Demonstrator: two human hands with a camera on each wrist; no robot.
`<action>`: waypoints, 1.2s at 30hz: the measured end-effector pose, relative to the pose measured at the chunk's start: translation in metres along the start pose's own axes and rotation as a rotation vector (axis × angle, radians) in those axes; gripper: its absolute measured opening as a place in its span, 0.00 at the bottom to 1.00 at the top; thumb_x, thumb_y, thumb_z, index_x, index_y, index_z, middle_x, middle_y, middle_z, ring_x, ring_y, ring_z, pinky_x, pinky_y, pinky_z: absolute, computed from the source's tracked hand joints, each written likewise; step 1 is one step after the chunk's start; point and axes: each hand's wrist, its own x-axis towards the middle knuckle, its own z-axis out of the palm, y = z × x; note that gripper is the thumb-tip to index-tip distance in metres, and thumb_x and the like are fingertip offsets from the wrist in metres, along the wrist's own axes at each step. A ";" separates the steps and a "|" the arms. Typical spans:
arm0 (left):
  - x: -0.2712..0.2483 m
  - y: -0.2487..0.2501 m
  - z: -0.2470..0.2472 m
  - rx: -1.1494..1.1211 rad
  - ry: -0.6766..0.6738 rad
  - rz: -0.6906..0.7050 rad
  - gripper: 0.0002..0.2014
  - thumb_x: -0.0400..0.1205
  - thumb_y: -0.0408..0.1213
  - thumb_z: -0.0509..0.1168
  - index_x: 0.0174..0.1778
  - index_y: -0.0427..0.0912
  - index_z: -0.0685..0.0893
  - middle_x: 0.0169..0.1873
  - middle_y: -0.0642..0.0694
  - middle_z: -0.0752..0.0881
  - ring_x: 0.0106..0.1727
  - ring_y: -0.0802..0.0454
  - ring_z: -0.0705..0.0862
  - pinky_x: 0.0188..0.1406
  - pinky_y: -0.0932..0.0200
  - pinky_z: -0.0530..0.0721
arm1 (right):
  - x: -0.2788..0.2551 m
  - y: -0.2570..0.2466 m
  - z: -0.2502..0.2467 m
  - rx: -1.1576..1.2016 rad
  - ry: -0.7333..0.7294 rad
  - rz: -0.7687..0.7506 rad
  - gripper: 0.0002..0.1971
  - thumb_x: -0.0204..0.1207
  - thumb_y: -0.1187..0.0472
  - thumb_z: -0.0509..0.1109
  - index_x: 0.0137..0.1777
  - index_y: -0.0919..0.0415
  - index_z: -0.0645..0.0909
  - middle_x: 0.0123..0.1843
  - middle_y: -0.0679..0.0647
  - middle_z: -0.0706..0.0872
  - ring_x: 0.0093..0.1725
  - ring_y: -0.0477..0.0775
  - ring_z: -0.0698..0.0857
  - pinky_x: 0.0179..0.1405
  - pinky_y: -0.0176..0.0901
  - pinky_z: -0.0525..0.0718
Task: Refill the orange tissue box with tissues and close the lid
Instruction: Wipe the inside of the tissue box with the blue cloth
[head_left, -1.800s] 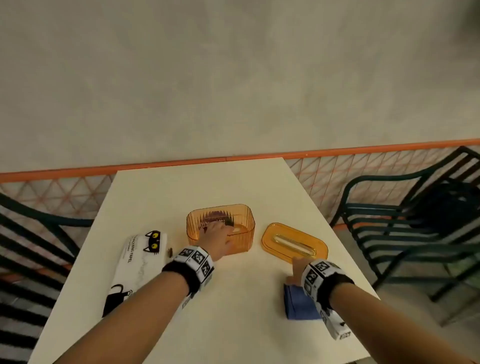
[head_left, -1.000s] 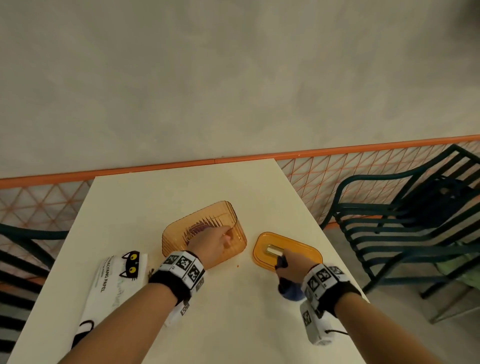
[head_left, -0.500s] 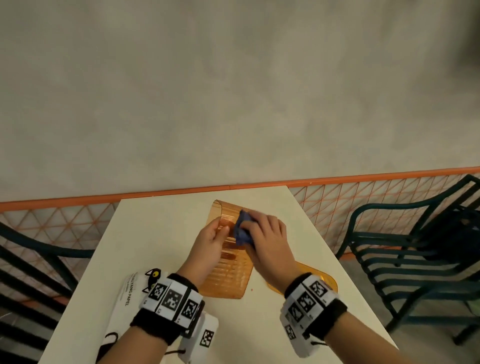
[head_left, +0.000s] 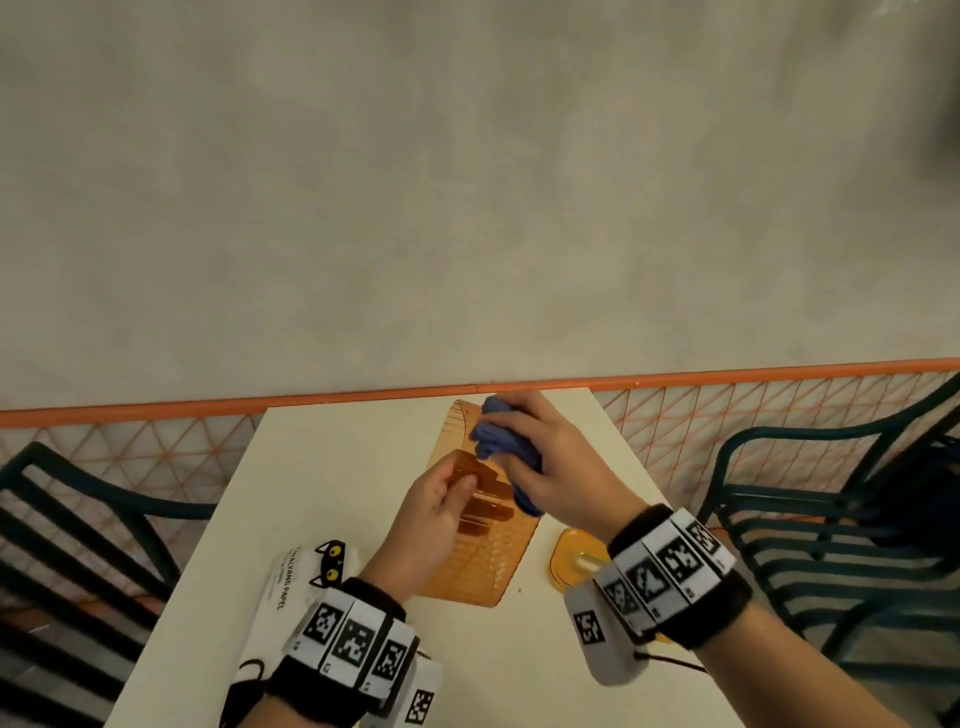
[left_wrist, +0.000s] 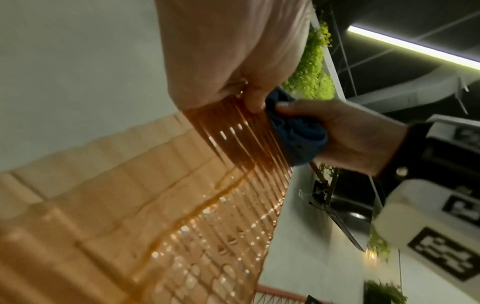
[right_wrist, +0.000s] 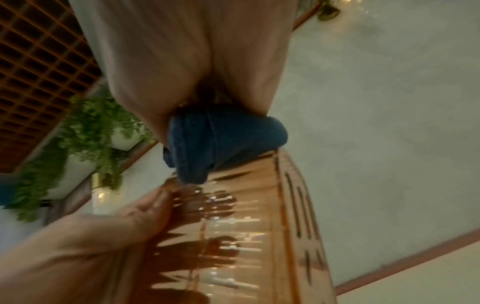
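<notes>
The ribbed, see-through orange tissue box (head_left: 488, 551) is lifted off the table and tilted, its opening facing away from me. My left hand (head_left: 441, 499) grips its near left wall (left_wrist: 233, 131), thumb outside and fingers showing through the plastic (right_wrist: 197, 207). My right hand (head_left: 545, 457) holds a bunched blue cloth (head_left: 498, 441) pressed against the box's upper edge (right_wrist: 221, 142). The orange lid (head_left: 571, 564) with its slot lies flat on the table behind my right wrist. A white tissue pack (head_left: 296, 587) printed with a black cat lies at the table's left front.
The white table (head_left: 337, 467) ends at an orange railing (head_left: 156, 405) with mesh. Dark green slatted chairs stand at the left (head_left: 78, 493) and right (head_left: 831, 519) of the table.
My left hand tipped the box up and lifted it off the table. My right hand picked up the blue cloth from the table's right front and brought it onto the box, now higher on it.
</notes>
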 end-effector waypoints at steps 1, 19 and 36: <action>-0.001 0.000 0.001 0.004 -0.008 -0.008 0.12 0.87 0.30 0.52 0.48 0.49 0.78 0.41 0.48 0.87 0.35 0.66 0.89 0.33 0.71 0.86 | -0.001 -0.003 -0.002 0.001 -0.032 -0.022 0.17 0.75 0.69 0.68 0.64 0.61 0.81 0.65 0.50 0.76 0.59 0.35 0.73 0.60 0.12 0.65; -0.007 0.011 0.005 -0.647 -0.218 -0.157 0.18 0.71 0.28 0.61 0.59 0.40 0.78 0.52 0.39 0.88 0.48 0.46 0.90 0.42 0.56 0.89 | 0.011 0.038 -0.024 0.165 0.023 0.367 0.11 0.78 0.60 0.68 0.59 0.54 0.84 0.53 0.46 0.86 0.54 0.49 0.84 0.54 0.34 0.80; -0.007 -0.009 -0.007 -0.533 0.005 -0.488 0.21 0.86 0.48 0.52 0.61 0.37 0.84 0.46 0.37 0.88 0.43 0.44 0.87 0.36 0.54 0.86 | -0.039 -0.014 0.014 -0.290 -0.153 -0.408 0.18 0.75 0.53 0.70 0.65 0.49 0.77 0.63 0.44 0.84 0.60 0.47 0.83 0.60 0.39 0.80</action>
